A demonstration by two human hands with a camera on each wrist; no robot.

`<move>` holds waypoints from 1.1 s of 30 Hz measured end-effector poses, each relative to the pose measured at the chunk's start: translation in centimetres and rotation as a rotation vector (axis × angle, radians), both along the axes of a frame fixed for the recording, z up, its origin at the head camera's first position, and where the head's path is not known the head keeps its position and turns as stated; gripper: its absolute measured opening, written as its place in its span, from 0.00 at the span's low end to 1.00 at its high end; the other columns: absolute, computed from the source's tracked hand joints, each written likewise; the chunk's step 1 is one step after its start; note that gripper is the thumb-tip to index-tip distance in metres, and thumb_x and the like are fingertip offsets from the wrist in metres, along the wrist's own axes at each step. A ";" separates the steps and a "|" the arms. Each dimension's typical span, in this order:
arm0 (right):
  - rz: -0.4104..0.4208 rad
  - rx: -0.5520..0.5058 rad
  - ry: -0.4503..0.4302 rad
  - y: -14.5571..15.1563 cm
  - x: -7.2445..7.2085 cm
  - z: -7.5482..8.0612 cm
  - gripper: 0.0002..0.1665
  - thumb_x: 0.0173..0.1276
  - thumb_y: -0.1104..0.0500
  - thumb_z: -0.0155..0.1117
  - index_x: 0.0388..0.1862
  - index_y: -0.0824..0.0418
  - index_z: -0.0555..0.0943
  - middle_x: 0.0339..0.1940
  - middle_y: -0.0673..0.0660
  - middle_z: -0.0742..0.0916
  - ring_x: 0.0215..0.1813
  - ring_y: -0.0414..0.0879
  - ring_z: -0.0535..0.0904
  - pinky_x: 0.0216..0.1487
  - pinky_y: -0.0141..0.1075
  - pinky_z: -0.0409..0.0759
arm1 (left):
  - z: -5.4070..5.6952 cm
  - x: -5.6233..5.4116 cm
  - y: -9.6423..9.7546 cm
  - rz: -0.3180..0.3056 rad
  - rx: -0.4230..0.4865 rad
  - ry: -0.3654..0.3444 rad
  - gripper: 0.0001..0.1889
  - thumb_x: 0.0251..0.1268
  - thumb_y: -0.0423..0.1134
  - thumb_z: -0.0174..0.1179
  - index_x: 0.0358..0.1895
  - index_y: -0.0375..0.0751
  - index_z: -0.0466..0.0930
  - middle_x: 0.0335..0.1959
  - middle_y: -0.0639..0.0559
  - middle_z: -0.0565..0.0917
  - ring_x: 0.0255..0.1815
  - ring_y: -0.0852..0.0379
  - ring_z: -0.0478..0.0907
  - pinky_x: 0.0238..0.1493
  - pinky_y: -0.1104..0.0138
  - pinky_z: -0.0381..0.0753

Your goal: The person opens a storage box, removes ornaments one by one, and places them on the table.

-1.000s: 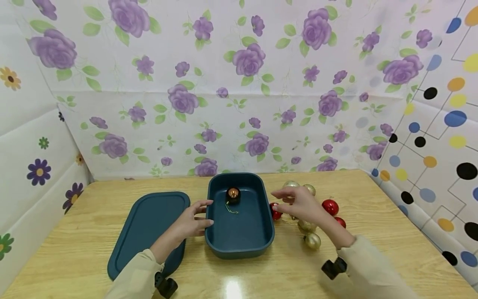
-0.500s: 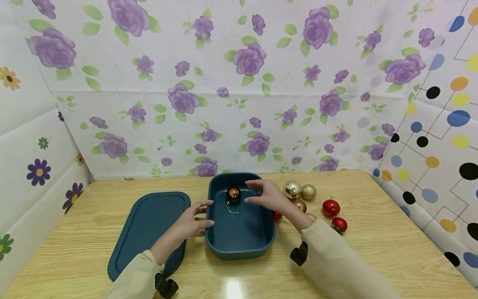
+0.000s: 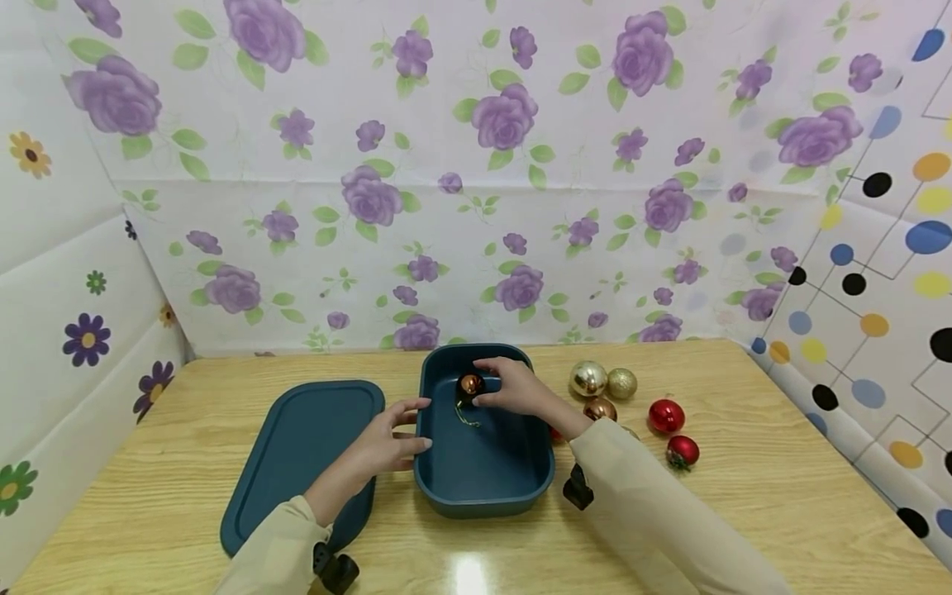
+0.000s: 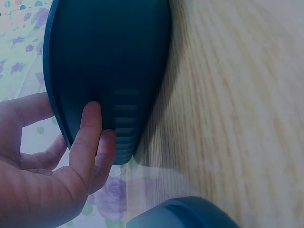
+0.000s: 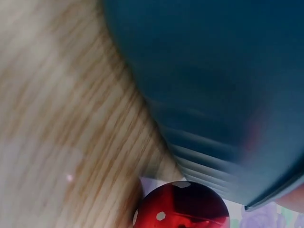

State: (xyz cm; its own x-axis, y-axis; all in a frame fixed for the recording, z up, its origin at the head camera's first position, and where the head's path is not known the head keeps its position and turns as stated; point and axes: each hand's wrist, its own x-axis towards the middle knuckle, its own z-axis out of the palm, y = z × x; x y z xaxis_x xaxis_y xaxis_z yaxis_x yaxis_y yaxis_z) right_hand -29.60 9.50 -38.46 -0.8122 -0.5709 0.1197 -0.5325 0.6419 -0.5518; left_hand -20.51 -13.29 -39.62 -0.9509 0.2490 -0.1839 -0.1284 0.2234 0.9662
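Note:
A dark teal box [image 3: 483,487] stands in the middle of the table, its inside facing up. Inside, near the back, lies a shiny copper-brown Christmas ball [image 3: 470,385] with a gold string. My right hand [image 3: 516,388] reaches over the right rim, thumb and index finger spread beside the ball; whether they touch it I cannot tell. On the left, my left hand [image 3: 390,438] rests its fingertips against the box's outer wall, its fingers extended; the left wrist view shows these fingers [image 4: 88,137] on the wall. In the right wrist view the right hand is mostly hidden by the box.
A teal lid [image 3: 305,450] lies flat to the left of the box. To its right are a shiny gold ball [image 3: 588,379], a glittery gold ball [image 3: 622,383], a copper ball [image 3: 599,410] and red balls [image 3: 666,416]. Patterned cloth hangs behind the table.
My right hand has moved left from above the loose balls, over the rim, to the copper-brown ball inside the box. The left hand has stayed against the box.

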 end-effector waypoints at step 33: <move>0.110 0.045 0.099 -0.9 -0.5 -0.5 0.27 0.60 0.58 0.65 0.57 0.64 0.73 0.49 0.59 0.80 0.45 0.47 0.78 0.44 0.38 0.76 | 0.0 0.0 -0.1 0.006 -0.006 -0.003 0.31 0.60 0.29 0.58 0.67 0.44 0.60 0.64 0.34 0.61 0.54 0.43 0.73 0.39 0.55 0.79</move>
